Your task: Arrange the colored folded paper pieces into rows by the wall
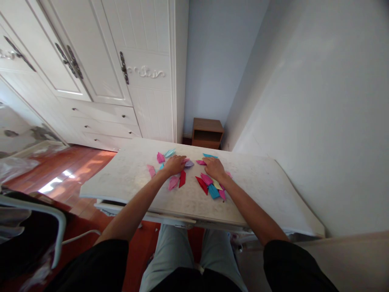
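My left hand (176, 165) lies palm down over folded paper pieces on a white table (255, 182). Its fingers are stretched out toward a purple piece (189, 163); pink pieces (173, 182) and a red one (182, 179) are close by. Opposite it, my right hand (214, 168) is flat over a second group, its fingertips at a small pink piece (200, 162). Around that hand are a blue piece (213, 192), a red piece (201, 185), a magenta piece (207, 179) and a pale yellow one (217, 185). The palms hide whatever is beneath them.
A white wardrobe (146, 93) stands beyond the table's far left side. A brown nightstand (208, 125) is behind the table, by the wall (304, 101). At lower left is a chair frame (57, 215). The table has a drawer (112, 207) slightly pulled out.
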The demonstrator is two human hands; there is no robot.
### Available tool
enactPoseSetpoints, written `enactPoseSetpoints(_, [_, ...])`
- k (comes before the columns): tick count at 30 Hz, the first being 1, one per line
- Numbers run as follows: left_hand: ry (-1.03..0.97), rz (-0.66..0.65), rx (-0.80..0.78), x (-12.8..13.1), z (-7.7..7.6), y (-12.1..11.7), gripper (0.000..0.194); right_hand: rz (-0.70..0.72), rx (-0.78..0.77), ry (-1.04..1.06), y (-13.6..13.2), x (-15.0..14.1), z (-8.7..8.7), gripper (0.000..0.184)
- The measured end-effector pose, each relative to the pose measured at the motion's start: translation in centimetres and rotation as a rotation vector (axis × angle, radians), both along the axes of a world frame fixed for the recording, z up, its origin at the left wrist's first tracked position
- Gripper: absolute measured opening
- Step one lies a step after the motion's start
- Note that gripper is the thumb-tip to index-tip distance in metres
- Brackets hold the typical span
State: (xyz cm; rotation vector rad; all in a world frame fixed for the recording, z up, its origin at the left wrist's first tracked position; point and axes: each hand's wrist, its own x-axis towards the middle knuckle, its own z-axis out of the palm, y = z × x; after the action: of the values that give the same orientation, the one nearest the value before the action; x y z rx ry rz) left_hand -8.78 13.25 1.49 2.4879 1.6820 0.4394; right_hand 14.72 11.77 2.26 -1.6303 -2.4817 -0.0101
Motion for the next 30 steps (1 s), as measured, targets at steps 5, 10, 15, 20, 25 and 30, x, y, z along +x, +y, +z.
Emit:
enactPoseSetpoints(5, [-0.083, 0.099, -0.036, 0.3, -0.2, 0.8, 0.041, 0.004, -0.033, 0.015, 1.5, -1.2, 0.2, 0.041])
enactPoseSetpoints(10, [-0.177, 0.263, -0.018, 0.1, 0.8, 0.9, 0.046, -0.013, -0.043, 0.103, 2.1, -2.0, 0.5, 0.036])
enactPoseSetpoints(15, [-0.246, 0.393, -0.005, 0.0, 1.7, 1.3, 0.05, -0.126, -0.064, 0.234, 4.0, -3.2, 0.4, 0.031])
enactPoseSetpoints(20, [-0.33, 0.42, 0.044, 0.3, 1.6, 2.0, 0.043, -0.16, -0.074, 0.338, 5.3, -4.5, -0.1, 0.029])
enactPoseSetpoints(25, [-0.357, 0.399, 0.091, 0.7, 1.2, 2.6, 0.041, -0.132, -0.056, 0.384, 4.8, -3.2, -0.6, 0.039])
enactPoseSetpoints(30, [-0.342, 0.368, 0.07, 1.8, 1.2, 2.4, 0.036, -0.134, -0.012, 0.349, 4.5, 1.1, -0.7, 0.047])
